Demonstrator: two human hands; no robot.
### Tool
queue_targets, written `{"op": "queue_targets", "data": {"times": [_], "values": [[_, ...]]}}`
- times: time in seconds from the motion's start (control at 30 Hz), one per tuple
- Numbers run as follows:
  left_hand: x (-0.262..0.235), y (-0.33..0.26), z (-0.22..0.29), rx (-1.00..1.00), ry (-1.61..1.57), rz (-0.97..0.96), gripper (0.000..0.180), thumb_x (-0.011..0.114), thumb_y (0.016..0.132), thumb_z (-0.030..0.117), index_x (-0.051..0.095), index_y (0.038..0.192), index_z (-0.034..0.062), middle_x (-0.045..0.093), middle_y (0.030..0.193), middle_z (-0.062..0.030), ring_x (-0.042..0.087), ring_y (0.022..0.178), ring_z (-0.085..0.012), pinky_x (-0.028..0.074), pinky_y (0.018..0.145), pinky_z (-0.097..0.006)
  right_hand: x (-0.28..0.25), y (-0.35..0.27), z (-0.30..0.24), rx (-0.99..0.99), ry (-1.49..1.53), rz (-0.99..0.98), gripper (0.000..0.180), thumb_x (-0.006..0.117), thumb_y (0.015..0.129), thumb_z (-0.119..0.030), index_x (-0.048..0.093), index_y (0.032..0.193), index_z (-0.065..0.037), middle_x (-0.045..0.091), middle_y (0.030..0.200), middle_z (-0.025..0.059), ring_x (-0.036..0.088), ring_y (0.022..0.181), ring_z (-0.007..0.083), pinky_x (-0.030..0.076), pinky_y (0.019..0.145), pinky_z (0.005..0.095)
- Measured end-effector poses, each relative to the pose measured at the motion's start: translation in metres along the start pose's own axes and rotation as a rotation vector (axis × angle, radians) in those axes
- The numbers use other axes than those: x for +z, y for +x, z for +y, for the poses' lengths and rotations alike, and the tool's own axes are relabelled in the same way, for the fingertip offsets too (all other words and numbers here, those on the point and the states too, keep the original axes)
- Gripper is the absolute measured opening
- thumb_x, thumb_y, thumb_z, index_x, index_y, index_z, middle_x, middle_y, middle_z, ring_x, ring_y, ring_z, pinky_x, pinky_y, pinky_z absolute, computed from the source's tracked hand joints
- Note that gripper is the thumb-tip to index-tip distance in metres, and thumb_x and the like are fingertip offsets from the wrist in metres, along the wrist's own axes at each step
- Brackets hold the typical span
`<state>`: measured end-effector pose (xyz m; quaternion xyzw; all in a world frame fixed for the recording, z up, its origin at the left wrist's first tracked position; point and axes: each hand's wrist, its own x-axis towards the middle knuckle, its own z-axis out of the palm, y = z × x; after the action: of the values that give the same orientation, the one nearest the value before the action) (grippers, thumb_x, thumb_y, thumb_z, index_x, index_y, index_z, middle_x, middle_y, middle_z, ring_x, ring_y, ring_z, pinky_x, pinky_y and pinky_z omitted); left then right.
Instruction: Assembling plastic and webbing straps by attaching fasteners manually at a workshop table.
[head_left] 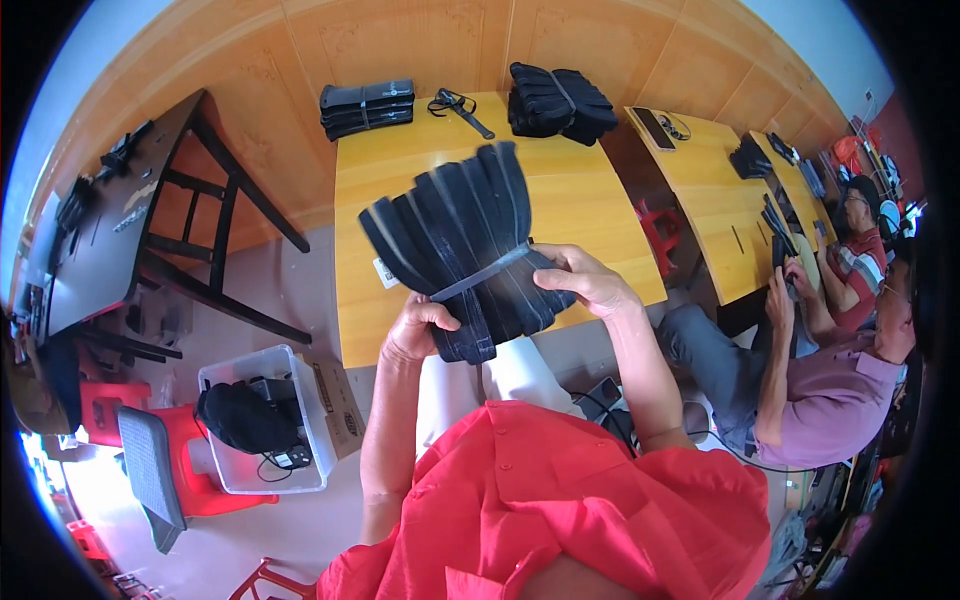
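Observation:
Above the near part of the yellow table (390,200), I hold a bundle of flat black strips (450,225) in both hands. A grey band (485,272) cinches its middle, and the strips fan out at the far end. My left hand (424,326) is closed on the lower left side, thumb across the front. At the right edge, my right hand (590,282) pinches the bundle near the band, thumb on top. Farther back on the table lie a similar banded black bundle (562,103), a strapped stack of folded black pieces (367,108) and a black tool with a strap (462,112).
To the right, two people sit at another yellow table (700,190), handling dark strips. A dark table (130,230) stands at left. Below it are a clear plastic bin (215,375) with black items, a cardboard box (340,410) and a red stool (195,460).

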<state>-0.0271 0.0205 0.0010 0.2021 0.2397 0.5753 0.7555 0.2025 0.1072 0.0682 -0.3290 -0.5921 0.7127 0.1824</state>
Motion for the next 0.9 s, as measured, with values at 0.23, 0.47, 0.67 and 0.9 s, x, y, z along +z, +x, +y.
{"op": "queue_targets", "data": {"times": [0.23, 0.47, 0.67, 0.9], "values": [[0.021, 0.016, 0.016, 0.145, 0.547, 0.294, 0.060, 0.068, 0.055, -0.004, 0.050, 0.113, -0.0059, 0.059, 0.103, -0.0150, 0.060, 0.093, -0.0223, 0.046, 0.086, -0.032, 0.027, 0.030, 0.049, -0.033, 0.527, 0.226, 0.040, 0.070, 0.076, -0.019, 0.056, 0.104, 0.005, 0.064, 0.095, 0.0117, 0.063, 0.083, 0.0153, 0.050, 0.076, 0.0276], [0.023, 0.031, -0.030, 0.716, 1.356, 0.645, 0.032, 0.071, 0.066, 0.003, 0.059, 0.096, 0.0017, 0.057, 0.086, -0.0138, 0.056, 0.081, -0.0291, 0.045, 0.076, -0.037, 0.041, 0.049, 0.089, -0.150, 0.550, 0.524, 0.029, 0.059, 0.086, -0.028, 0.061, 0.093, -0.001, 0.063, 0.080, 0.0050, 0.059, 0.066, 0.0094, 0.048, 0.059, 0.0210], [0.010, 0.043, -0.063, 0.763, 1.434, 0.696, 0.021, 0.066, 0.072, 0.005, 0.062, 0.090, -0.0044, 0.058, 0.088, -0.0157, 0.054, 0.086, -0.0325, 0.044, 0.077, -0.040, 0.056, 0.054, 0.115, -0.209, 0.533, 0.620, 0.026, 0.058, 0.087, -0.026, 0.062, 0.085, 0.000, 0.061, 0.076, 0.0018, 0.054, 0.067, 0.0059, 0.043, 0.063, 0.0213], [0.009, 0.045, -0.054, 0.663, 1.541, 0.632, 0.022, 0.064, 0.074, 0.007, 0.063, 0.093, -0.0043, 0.059, 0.092, -0.0161, 0.055, 0.085, -0.0319, 0.044, 0.077, -0.039, 0.064, 0.057, 0.125, -0.315, 0.462, 0.665, 0.023, 0.058, 0.088, -0.022, 0.062, 0.087, 0.000, 0.060, 0.076, 0.0011, 0.052, 0.068, 0.0051, 0.042, 0.061, 0.0204]]}}
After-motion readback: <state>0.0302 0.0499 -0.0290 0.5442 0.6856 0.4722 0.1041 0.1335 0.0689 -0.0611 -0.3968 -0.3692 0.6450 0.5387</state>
